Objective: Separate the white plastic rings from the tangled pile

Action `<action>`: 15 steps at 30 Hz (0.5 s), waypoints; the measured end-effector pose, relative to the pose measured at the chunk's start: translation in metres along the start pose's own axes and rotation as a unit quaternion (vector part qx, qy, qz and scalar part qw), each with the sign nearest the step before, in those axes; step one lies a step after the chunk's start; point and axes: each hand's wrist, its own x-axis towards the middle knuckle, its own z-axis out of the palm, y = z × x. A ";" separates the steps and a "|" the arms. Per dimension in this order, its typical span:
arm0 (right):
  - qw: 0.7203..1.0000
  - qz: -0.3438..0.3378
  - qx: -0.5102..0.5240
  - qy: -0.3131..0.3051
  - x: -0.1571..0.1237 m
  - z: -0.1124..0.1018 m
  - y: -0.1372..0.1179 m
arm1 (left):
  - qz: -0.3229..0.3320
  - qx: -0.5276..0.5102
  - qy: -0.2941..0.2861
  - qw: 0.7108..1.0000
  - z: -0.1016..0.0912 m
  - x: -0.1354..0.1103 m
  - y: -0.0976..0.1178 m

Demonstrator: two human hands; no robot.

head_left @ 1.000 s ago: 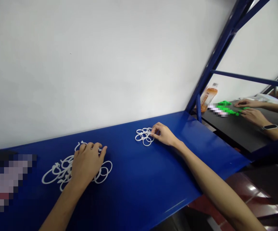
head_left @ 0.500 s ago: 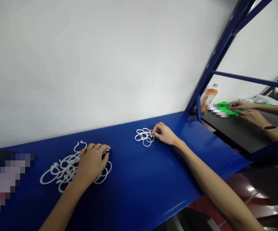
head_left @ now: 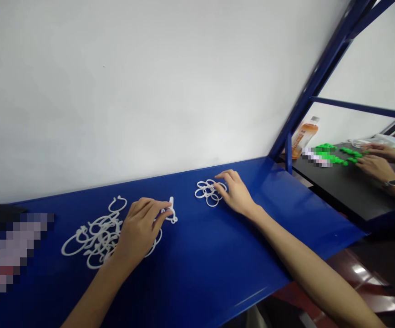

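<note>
My left hand is closed, thumb and fingers pinching a white plastic ring that has a small knob at its end. Part of that ring is hidden by the fingers. Beneath and to the left of this hand, several more white open rings lie in a tangled pile on the blue table. My right hand is open, thumb and forefinger apart at the right side of a flower-like group of white rings. Whether its fingers touch the group I cannot tell.
A white wall runs along the table's back edge. On the right rises a blue metal frame. Beyond it stand an orange drink bottle and a black table, where another person's hands handle small green pieces.
My left hand has moved right from the pile and now carries a ring. My right hand's fingers have parted at the ring group. The view has shifted slightly.
</note>
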 end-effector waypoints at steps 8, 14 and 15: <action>0.958 -0.130 0.175 -0.187 -0.026 0.015 -0.065 | 0.036 -0.044 0.004 0.998 0.010 -0.004 0.015; 0.953 -0.081 0.230 -0.180 -0.027 0.027 -0.058 | 0.020 -0.037 -0.085 0.995 0.016 -0.009 0.025; 0.955 -0.072 0.233 -0.168 -0.026 0.027 -0.057 | 0.013 -0.023 -0.100 0.995 0.018 -0.011 0.027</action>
